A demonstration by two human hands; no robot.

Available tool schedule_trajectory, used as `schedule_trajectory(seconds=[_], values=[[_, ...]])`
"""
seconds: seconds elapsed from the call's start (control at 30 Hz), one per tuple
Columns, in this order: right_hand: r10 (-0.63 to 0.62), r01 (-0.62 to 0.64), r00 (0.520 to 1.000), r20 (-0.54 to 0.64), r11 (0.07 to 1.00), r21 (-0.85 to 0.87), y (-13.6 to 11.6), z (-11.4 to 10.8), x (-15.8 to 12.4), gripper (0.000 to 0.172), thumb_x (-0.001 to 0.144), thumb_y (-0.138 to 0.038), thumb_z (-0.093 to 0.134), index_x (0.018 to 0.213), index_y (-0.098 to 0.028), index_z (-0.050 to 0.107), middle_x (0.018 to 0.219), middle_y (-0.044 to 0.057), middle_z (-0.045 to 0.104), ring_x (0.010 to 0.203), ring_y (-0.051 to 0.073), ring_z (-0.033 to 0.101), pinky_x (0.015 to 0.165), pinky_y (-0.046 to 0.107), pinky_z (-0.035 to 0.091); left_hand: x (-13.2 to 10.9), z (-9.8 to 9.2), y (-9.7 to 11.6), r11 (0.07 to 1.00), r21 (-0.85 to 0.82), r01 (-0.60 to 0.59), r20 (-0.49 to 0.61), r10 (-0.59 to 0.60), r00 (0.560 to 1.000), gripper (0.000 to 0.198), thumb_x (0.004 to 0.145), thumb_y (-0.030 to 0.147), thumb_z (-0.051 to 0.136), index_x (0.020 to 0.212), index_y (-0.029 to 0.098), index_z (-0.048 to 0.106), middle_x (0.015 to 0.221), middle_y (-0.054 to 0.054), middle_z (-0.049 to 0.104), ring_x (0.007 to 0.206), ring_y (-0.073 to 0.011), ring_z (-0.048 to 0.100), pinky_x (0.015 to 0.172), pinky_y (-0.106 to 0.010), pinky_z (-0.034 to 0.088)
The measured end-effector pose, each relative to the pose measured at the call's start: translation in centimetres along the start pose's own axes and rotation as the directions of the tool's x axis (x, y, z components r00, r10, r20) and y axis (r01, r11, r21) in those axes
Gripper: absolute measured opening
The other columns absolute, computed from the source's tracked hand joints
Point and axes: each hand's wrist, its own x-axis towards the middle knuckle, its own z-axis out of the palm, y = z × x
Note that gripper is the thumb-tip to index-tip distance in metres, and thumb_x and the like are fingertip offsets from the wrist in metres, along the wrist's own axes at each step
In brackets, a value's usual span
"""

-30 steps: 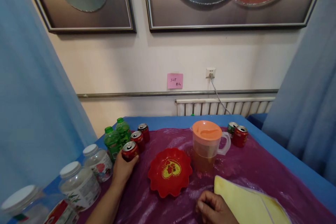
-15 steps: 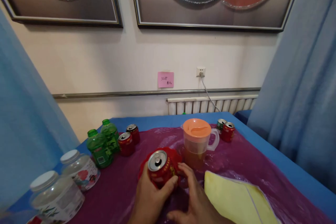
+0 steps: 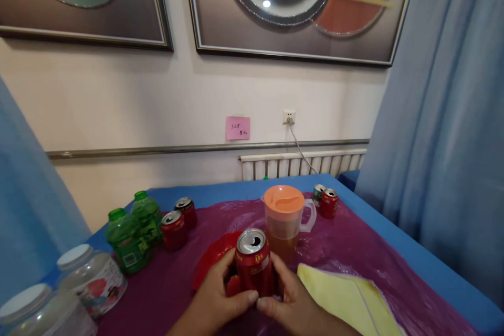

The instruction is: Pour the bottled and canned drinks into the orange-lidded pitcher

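Observation:
An opened red drink can [image 3: 255, 265] stands upright between my two hands, its silver top facing up and its drinking hole dark. My left hand [image 3: 222, 291] wraps its left side, and my right hand [image 3: 289, 291] closes on its right side. Both thumbs meet at the front of the can. Behind it and to the left lies a red scalloped dish [image 3: 208, 260], partly hidden by the can and my left hand. A clear pitcher [image 3: 282, 226] with an orange lid and amber liquid stands just beyond my right hand.
A folded yellow cloth [image 3: 342, 299] lies to the right. Green bottles [image 3: 128, 244], two red cans [image 3: 174, 231] and white-lidded jars [image 3: 92, 283] line the left. Two more cans [image 3: 328, 203] stand at the back right. Purple plastic sheeting [image 3: 350, 247] covers the blue table.
My right hand has closed onto the can, which my left hand alone held before. The can has turned and shifted right, off the front of the red dish. The view has tilted up slightly.

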Motion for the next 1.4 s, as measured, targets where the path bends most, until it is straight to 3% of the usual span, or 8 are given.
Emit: schedule_trajectory(seconds=[0.13,0.23,0.4,0.53,0.67,0.93,1.1,1.4], values=[[-0.123,0.028,0.965,-0.232,0.927,-0.375,1.5,-2.2,-1.5,0.064,0.086,-0.042,0.072,0.143,-0.027,0.049,0.131,0.012,0.063,0.112,0.027,0.064,0.091,0.038,0.055,1.7,-1.9,-0.4,0.981,0.196,0.001,-0.2,0.039,0.979,0.071,0.069,0.045,0.077,0.131,0.017,0.056,0.128,-0.013,0.069,0.114,-0.0326,0.067,0.103,-0.045,0.052],[-0.263,-0.016,0.851,-0.454,0.852,-0.523,1.1,-5.9,-1.9,0.035,0.096,-0.039,0.056,0.127,-0.023,0.059,0.118,0.011,0.067,0.104,0.024,0.065,0.089,0.036,0.054,2.8,-4.2,-2.1,0.914,0.4,0.074,-0.369,0.087,0.925,0.068,0.068,0.047,0.075,0.126,0.016,0.057,0.126,-0.014,0.07,0.115,-0.0342,0.067,0.101,-0.048,0.053],[-0.357,-0.203,0.692,-0.627,0.737,-0.644,-1.0,-13.3,0.8,0.047,0.088,-0.051,0.063,0.123,-0.02,0.059,0.122,0.013,0.064,0.104,0.027,0.064,0.089,0.041,0.053,3.5,-6.5,-6.7,0.813,0.565,0.141,-0.467,0.174,0.867,0.063,0.069,0.054,0.071,0.118,0.016,0.062,0.119,-0.016,0.073,0.108,-0.0357,0.069,0.097,-0.052,0.054],[-0.287,-0.197,0.754,-0.59,0.759,-0.621,-1.0,-15.6,3.8,0.057,0.08,-0.054,0.07,0.124,-0.02,0.058,0.124,0.012,0.064,0.109,0.028,0.062,0.092,0.043,0.05,3.1,-6.6,-9.4,0.762,0.64,0.104,-0.438,0.25,0.863,0.068,0.068,0.055,0.073,0.123,0.017,0.062,0.125,-0.017,0.07,0.114,-0.0366,0.066,0.101,-0.054,0.052],[-0.186,-0.127,0.813,-0.552,0.868,-0.48,-0.2,-15.5,5.6,0.044,0.084,-0.062,0.063,0.088,-0.019,0.065,0.086,0.005,0.067,0.082,0.023,0.061,0.078,0.036,0.05,2.6,-6.5,-10.5,0.738,0.669,0.093,-0.404,0.255,0.879,0.071,0.067,0.054,0.074,0.127,0.018,0.061,0.128,-0.016,0.069,0.119,-0.0377,0.063,0.103,-0.056,0.05],[-0.067,-0.109,0.701,-0.71,0.974,-0.199,0.6,-14.8,7.9,0.05,0.077,-0.067,0.065,0.063,-0.024,0.043,0.052,-0.009,0.031,0.047,0.011,0.029,0.046,0.025,0.026,2.3,-6.4,-10.4,0.695,0.705,0.14,-0.399,0.226,0.889,0.064,0.069,0.049,0.071,0.127,0.022,0.063,0.13,-0.011,0.07,0.127,-0.0395,0.057,0.111,-0.061,0.039],[-0.113,-0.157,0.722,-0.682,0.934,-0.322,-0.8,-14.7,9.6,0.052,0.075,-0.066,0.066,0.059,-0.024,0.043,0.049,-0.009,0.033,0.046,0.01,0.03,0.046,0.025,0.025,2.1,-6.3,-9.4,0.683,0.716,0.145,-0.365,0.19,0.911,0.062,0.071,0.046,0.072,0.127,0.022,0.062,0.125,-0.012,0.072,0.119,-0.0368,0.063,0.115,-0.063,0.03],[-0.169,-0.243,0.849,-0.5,0.717,-0.654,-7.1,-13.9,12.3,0.052,0.078,-0.066,0.061,0.056,-0.025,0.039,0.048,-0.006,0.034,0.044,0.01,0.033,0.045,0.026,0.024,1.7,-5.6,-8.4,0.722,0.665,0.193,-0.381,0.105,0.919,0.064,0.068,0.041,0.073,0.128,0.021,0.062,0.127,-0.014,0.071,0.122,-0.0375,0.061,0.116,-0.058,0.029]])
